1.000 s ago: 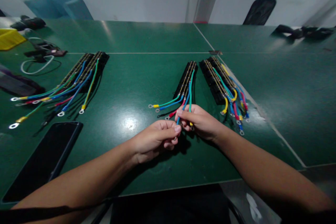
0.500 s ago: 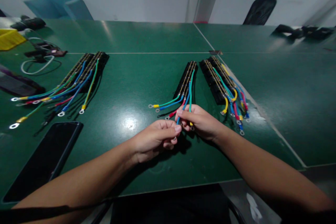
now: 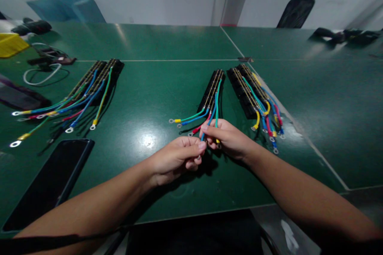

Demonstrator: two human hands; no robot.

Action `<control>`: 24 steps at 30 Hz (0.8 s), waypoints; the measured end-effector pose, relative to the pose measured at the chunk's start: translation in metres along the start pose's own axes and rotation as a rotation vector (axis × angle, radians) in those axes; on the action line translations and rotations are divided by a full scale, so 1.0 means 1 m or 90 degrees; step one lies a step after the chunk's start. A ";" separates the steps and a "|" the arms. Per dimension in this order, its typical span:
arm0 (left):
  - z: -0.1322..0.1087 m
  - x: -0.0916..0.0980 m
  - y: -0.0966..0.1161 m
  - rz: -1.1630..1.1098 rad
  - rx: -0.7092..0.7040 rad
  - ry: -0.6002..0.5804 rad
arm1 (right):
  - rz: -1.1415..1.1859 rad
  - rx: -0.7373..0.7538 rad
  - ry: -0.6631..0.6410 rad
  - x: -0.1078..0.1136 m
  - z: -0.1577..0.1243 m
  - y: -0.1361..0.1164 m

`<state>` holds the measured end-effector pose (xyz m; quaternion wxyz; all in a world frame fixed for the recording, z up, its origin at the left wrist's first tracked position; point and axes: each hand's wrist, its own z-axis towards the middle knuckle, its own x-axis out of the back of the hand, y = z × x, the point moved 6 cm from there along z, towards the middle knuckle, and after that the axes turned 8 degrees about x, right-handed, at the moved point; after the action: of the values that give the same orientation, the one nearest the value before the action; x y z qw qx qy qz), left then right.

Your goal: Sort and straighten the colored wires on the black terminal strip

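Note:
A black terminal strip (image 3: 212, 89) lies in the middle of the green table with coloured wires (image 3: 194, 117) fanning toward me. My right hand (image 3: 228, 138) is closed on the blue wire (image 3: 204, 132) and its neighbours near their ring ends. Just left of it, my left hand (image 3: 176, 158) pinches the tip of that same blue wire between thumb and forefinger. The wire's ring terminal is hidden by my fingers.
A second wired strip (image 3: 248, 89) lies right of the first. More wired strips (image 3: 95, 77) lie at the left, and a black phone (image 3: 50, 181) sits near the front left edge. A white cable (image 3: 42, 73) and a yellow bin (image 3: 10, 44) are at the far left.

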<state>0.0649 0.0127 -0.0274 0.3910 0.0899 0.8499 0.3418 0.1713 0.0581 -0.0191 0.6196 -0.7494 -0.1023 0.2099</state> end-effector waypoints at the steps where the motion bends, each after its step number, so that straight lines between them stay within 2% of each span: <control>1: 0.000 0.000 0.000 0.003 -0.001 0.003 | 0.000 -0.001 0.001 0.000 0.000 0.000; 7: 0.000 -0.001 0.000 -0.002 0.015 0.026 | -0.002 0.003 -0.009 0.000 0.000 0.000; 14: 0.000 0.000 0.000 -0.005 0.001 0.004 | -0.004 0.003 0.005 0.000 0.000 -0.001; 24: 0.000 -0.002 0.001 -0.008 0.015 0.023 | -0.001 0.005 -0.006 0.001 0.000 0.000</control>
<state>0.0657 0.0122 -0.0258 0.3765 0.0827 0.8615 0.3306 0.1720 0.0584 -0.0196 0.6223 -0.7459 -0.1048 0.2131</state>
